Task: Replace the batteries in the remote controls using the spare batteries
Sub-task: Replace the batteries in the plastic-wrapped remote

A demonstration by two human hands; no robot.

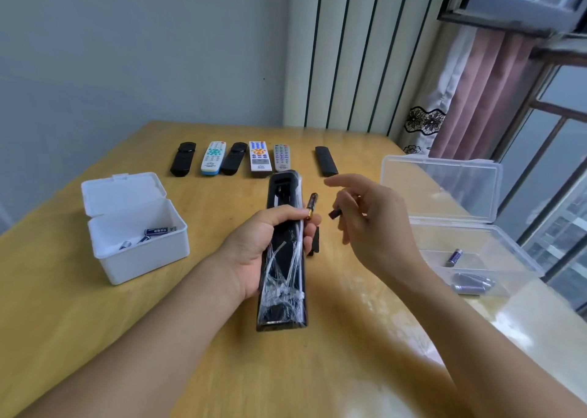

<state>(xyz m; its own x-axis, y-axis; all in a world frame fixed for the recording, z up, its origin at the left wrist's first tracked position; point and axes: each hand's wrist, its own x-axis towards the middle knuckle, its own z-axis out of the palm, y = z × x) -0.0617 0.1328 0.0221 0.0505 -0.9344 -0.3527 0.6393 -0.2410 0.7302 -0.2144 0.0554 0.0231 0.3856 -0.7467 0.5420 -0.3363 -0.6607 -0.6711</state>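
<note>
A glossy wooden table (pixel 95 306) stands against a pale wall, window and curtain at right. The left hand (pixel 254 252) grips a plastic-wrapped black remote (pixel 282 278), back upward, compartment open, pinning a battery (pixel 311 205) against it. The right hand (pixel 371 223) apparently pinches a second battery (pixel 334 213), blurred.

Soft daylight comes in from the window (pixel 559 150) on the right and fills the room evenly, without hard shadows. The table (pixel 222 370) shows a pale glare patch along its right edge, near the clear box (pixel 470 227), whose walls wash out against it. Faint shadows lie under the forearms. The wide lens bends the wall panels (pixel 349 52) and window frame. The upper right corner is smeared with blur.
</note>
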